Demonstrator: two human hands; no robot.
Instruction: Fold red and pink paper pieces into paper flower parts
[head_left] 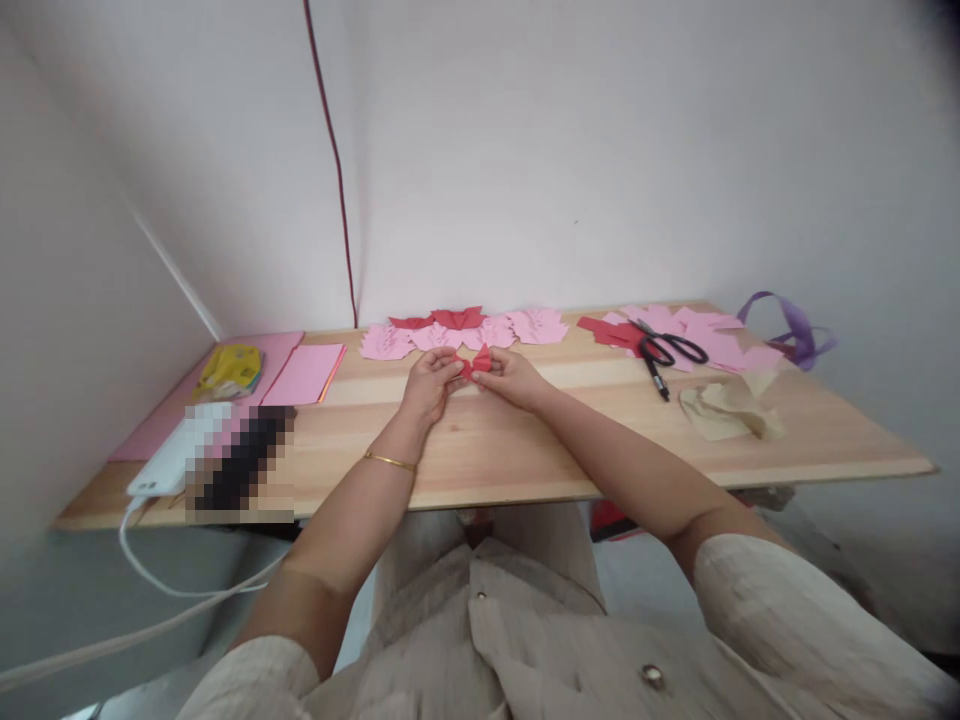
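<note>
Between my two hands, a small folded piece of red paper (480,358) is held just above the middle of the wooden table. My left hand (433,382) pinches its left side, and my right hand (510,378) pinches its right side near a pointed wing-like flap. The fingers cover part of the fold. Just beyond them, folded pink paper pieces (536,326) lie in a row by the wall. Two folded red paper pieces (457,318) rest on top of that row.
Right of my hands lie black-handled scissors (679,350), a black pen (658,382), red and pink paper cuttings (720,348), crumpled tan paper (724,412) and purple ribbon (799,325). Leftward are pink sheets (304,375), a yellow packet (229,370) and a cabled white power bank (169,465).
</note>
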